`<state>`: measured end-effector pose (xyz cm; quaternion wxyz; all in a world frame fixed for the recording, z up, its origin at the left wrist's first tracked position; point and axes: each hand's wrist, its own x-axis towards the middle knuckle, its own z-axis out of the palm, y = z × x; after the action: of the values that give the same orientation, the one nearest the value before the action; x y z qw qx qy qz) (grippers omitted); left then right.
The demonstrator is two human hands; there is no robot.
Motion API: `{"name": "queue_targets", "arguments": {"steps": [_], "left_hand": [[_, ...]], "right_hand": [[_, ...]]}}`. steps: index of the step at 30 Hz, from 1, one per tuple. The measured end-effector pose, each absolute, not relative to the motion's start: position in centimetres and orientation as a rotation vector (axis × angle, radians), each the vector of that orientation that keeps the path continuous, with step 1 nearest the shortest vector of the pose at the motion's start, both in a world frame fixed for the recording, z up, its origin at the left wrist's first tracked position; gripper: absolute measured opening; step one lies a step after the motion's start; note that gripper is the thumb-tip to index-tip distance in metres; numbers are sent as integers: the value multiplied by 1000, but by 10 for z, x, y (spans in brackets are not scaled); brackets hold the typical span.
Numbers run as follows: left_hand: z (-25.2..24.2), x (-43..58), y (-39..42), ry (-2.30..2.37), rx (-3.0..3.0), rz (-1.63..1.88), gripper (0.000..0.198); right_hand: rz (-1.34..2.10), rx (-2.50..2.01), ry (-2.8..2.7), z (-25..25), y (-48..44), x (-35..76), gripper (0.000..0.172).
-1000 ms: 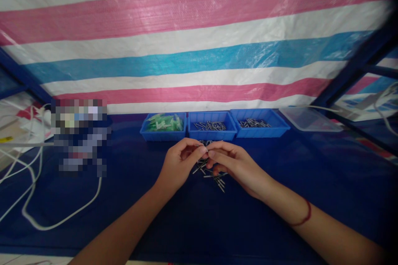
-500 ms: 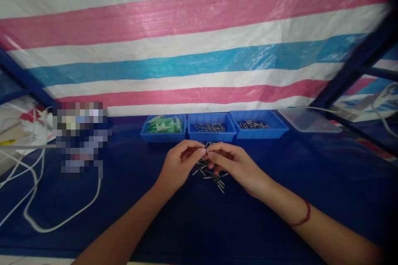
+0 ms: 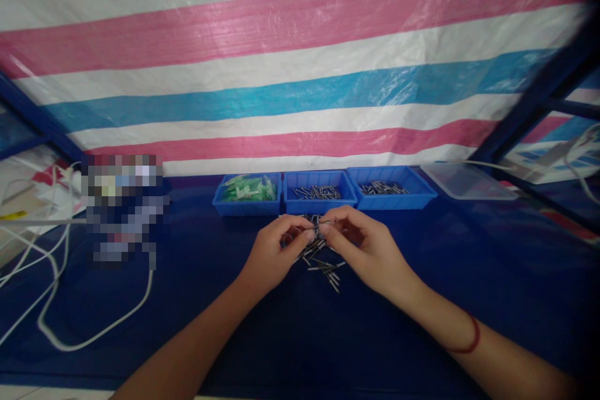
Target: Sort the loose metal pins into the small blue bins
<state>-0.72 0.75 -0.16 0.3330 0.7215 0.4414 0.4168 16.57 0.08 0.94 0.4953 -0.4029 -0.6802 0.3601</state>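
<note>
My left hand (image 3: pixel 276 250) is closed in a pinch, thumb against forefinger. Facing it, my right hand (image 3: pixel 363 247) pinches too, its fingertips a short gap from the left ones. A thin metal rod (image 3: pixel 320 224) spans that gap, with an end at each hand's fingertips; its exact shape is too small to make out. Below the hands, a loose pile of dark and silver thin metal rods (image 3: pixel 328 270) lies on the blue table (image 3: pixel 300 344). The fingers cover part of this pile.
Behind the hands stand three blue bins in a row: the left bin (image 3: pixel 247 208) with green and clear pieces, the middle bin (image 3: pixel 319 205) and right bin (image 3: pixel 396 201) with metal pieces. A translucent lid (image 3: pixel 469 182) lies at right; white cables (image 3: pixel 94 340) at left.
My hands have drawn slightly apart, the right one moving rightward and a little up. The thin rod between the fingertips now shows more clearly.
</note>
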Motion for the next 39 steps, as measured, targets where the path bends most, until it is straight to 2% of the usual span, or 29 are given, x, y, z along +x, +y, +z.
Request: {"name": "queue_targets", "arguments": {"steps": [4, 7, 10, 14, 17, 22, 29, 39], "left_hand": [[1, -8, 8, 1246, 2112, 1009, 20], [5, -14, 10, 1354, 2230, 999, 28], [9, -24, 14, 1423, 2359, 878, 25], [11, -36, 19, 1500, 2448, 647, 26], [9, -41, 21, 1558, 2477, 522, 31], [1, -43, 24, 1584, 2527, 391, 36], [-2, -43, 29, 1532, 2512, 465, 24], [9, -45, 31, 1415, 2305, 732, 17]], "right_hand": [[531, -993, -1799, 15, 8, 176, 10], [192, -1112, -1710, 20, 27, 203, 12], [-108, -1307, -1584, 19, 52, 237, 19], [-262, -1492, -1688, 14, 66, 256, 33], [-227, -1460, -1728, 16, 57, 244, 36], [17, -1324, -1958, 18, 34, 210, 26], [260, -1080, -2346, 4, 14, 177, 17], [435, -1068, -2165, -3, 13, 172, 14]]}}
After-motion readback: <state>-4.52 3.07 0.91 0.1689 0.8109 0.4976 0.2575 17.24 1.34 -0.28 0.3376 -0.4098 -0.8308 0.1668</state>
